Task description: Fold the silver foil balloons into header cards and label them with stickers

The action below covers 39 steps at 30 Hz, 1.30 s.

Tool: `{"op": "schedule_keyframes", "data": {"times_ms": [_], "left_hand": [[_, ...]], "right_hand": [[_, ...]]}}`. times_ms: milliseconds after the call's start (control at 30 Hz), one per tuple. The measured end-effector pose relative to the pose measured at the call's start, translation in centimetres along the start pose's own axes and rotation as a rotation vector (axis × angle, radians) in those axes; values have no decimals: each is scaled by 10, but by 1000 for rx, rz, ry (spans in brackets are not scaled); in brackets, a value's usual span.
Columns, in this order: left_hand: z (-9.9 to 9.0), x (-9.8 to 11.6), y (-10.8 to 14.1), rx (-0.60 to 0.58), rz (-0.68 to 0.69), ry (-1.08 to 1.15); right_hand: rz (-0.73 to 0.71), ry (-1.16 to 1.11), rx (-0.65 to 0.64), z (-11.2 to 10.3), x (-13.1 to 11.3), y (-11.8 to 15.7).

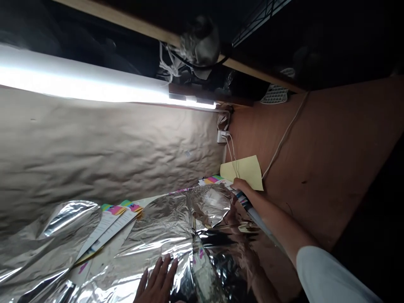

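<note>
White sleeve (334, 275) nearest, lower right; right hand (240, 185) sits at the upper end of the crumpled silver foil (176, 235), beside yellow paper (244, 172), grip unclear. Left hand (156, 281), fingers apart, presses flat on the foil, bottom center, nothing clamped.

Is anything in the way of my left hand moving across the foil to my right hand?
Nothing separate lies on top. Only the foil sheet itself: a raised crease runs across it between the left hand and the right hand.
</note>
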<state>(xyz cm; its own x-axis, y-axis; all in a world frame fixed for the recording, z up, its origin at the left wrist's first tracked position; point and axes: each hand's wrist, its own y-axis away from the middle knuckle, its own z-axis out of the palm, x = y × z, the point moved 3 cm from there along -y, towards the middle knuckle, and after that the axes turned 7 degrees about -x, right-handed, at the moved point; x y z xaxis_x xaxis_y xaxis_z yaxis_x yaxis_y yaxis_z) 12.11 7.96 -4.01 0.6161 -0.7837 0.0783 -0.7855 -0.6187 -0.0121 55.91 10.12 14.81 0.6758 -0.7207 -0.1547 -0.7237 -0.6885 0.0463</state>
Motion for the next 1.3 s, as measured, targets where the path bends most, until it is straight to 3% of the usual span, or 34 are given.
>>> {"op": "schedule_keyframes", "data": {"times_ms": [267, 500, 600, 733, 833, 933, 1067, 1133, 1200, 1300], "left_hand": [[5, 8, 1, 83, -57, 9], [1, 0, 1, 4, 39, 115], [7, -3, 1, 37, 56, 112], [14, 1, 1, 211, 28, 89], [3, 3, 3, 318, 7, 178], [-30, 0, 6, 396, -23, 437], [-85, -9, 11, 516, 10, 863], [-107, -20, 16, 578, -10, 945], [-123, -34, 25, 678, -26, 774], [-133, -47, 43, 738, 63, 206]], "right_hand": [[17, -146, -36, 19, -1, -13], [-31, -335, 83, 1, 0, -7], [-163, -445, 191, -17, -13, 1], [-440, -655, 362, -46, -32, 31], [-624, -870, 403, -54, -47, 64], [-747, -1103, 282, -30, -75, 102], [-830, -1316, -102, 50, -130, 157], [-830, -1361, -287, 89, -151, 181], [-792, -1412, -388, 114, -162, 197], [-715, -1521, -480, 122, -161, 204]]}}
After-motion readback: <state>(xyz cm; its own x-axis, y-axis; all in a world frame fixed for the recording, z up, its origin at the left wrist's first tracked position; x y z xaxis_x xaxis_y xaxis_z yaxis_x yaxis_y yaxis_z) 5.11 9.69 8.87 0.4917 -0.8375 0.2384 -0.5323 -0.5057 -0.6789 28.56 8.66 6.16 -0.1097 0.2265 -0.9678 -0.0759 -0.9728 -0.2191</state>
